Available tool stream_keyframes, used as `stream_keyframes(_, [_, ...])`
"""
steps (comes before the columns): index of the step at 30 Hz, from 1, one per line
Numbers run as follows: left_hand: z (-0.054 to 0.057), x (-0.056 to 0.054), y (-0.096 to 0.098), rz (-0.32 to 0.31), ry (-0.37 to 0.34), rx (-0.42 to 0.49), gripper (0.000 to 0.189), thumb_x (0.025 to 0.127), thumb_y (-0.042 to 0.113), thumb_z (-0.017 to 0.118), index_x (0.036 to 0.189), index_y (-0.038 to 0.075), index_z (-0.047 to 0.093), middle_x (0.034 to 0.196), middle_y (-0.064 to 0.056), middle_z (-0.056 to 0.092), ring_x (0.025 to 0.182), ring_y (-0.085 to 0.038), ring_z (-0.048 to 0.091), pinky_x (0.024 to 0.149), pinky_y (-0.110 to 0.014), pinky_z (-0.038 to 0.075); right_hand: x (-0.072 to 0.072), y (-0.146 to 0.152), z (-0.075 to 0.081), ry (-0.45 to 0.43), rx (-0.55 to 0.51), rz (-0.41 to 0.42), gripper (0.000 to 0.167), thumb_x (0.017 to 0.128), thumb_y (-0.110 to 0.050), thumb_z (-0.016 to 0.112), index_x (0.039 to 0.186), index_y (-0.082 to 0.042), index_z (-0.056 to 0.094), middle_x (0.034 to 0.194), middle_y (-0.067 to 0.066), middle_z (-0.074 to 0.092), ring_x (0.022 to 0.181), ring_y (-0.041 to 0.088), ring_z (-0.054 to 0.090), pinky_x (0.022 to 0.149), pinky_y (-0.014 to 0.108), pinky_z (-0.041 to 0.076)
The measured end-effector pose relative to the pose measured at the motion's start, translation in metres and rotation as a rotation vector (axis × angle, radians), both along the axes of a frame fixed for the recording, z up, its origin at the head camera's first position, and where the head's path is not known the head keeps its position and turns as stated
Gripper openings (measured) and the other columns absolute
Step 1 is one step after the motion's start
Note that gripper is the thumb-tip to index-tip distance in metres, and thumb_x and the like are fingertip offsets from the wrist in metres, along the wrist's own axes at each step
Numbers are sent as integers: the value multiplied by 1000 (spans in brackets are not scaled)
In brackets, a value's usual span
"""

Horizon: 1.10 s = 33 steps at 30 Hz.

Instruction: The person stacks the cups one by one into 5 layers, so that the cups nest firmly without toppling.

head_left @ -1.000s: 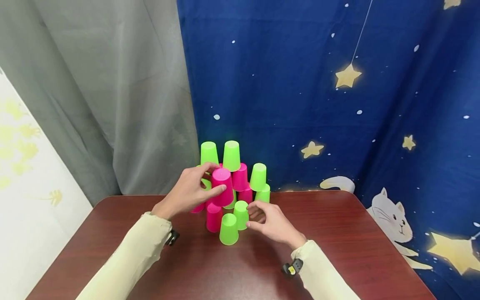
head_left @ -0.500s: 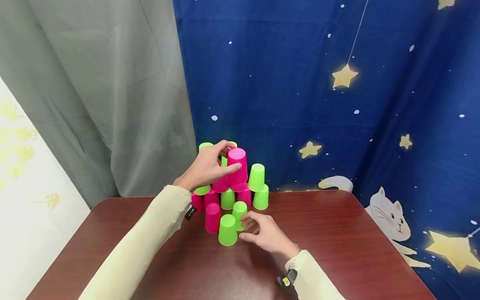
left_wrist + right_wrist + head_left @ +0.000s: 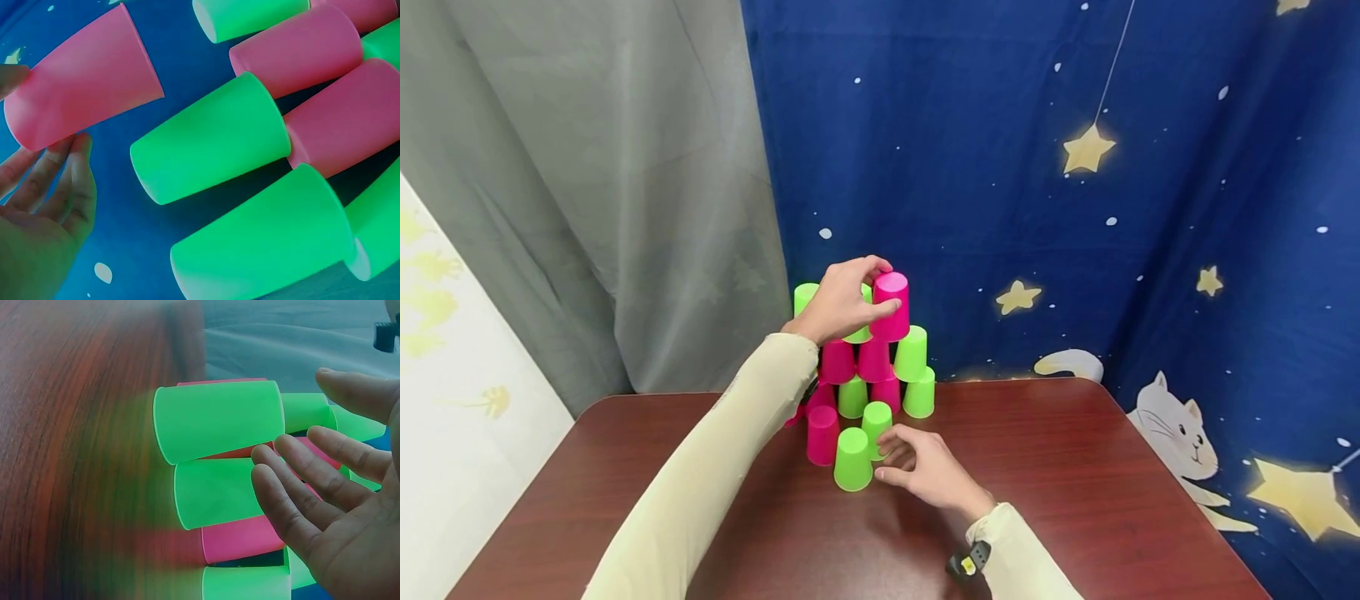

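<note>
An upside-down pink cup (image 3: 891,310) is pinched between the thumb and fingers of my left hand (image 3: 841,302). In the left wrist view this pink cup (image 3: 84,78) hangs apart from the stack, beside a green cup (image 3: 215,137) of the top row. Below it in the head view are a pink cup (image 3: 873,360) and a green cup (image 3: 912,354) of the middle row. My right hand (image 3: 928,468) holds nothing, its fingers loosely bent beside the front green cups. In the right wrist view a green cup (image 3: 219,422) stands near those fingers.
In front of the stack, a pink cup (image 3: 823,436) and two green ones, one nearest (image 3: 853,460), stand upside down on the brown table (image 3: 1037,467). My left forearm covers the stack's left side. A blue starry curtain (image 3: 962,167) hangs behind.
My left hand has carried the pink cup up and to the right, from above the front cups to top-row height. The right hand has shifted slightly left and down, still holding nothing.
</note>
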<state>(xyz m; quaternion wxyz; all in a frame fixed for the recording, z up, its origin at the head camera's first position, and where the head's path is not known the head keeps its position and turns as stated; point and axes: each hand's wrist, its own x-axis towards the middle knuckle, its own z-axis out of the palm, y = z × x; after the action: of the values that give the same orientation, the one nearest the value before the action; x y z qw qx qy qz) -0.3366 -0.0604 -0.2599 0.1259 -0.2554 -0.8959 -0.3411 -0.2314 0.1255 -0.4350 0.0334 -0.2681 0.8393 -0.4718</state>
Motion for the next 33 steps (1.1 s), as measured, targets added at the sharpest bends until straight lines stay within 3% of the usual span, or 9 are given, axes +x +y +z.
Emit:
stream_keyframes(8, [0,-15,13,83,10,-121,56,84,35,77,133,15,58,124,-8,63,122,-26,51,90,-42,58,1,-1,-1,-1,-3,3,35,86,-16,79,115,-3,65,105,16,72,89,14,72,78,26,60])
stream_keyframes(17, [-9,-30,18,147,3,-224,56,86,38,75,134,15,59,121,-10,65,129,-31,45,101,-46,50,1,0,-6,-7,4,-9,32,85,-14,78,114,-6,67,102,4,74,88,11,71,76,23,58])
stream_keyframes(23, [-15,-35,21,159,-11,-274,57,87,39,75,135,14,58,121,-10,65,131,-32,42,108,-50,38,1,0,-7,-14,-4,-1,32,86,-16,78,114,-4,67,104,13,74,89,12,71,77,23,58])
stream_keyframes(33, [-20,-38,28,205,-34,-368,59,93,40,68,144,15,52,128,-12,63,136,-35,38,108,-53,30,2,-1,-9,-19,-4,-4,32,87,-16,77,115,-3,66,106,14,74,89,11,70,77,24,58])
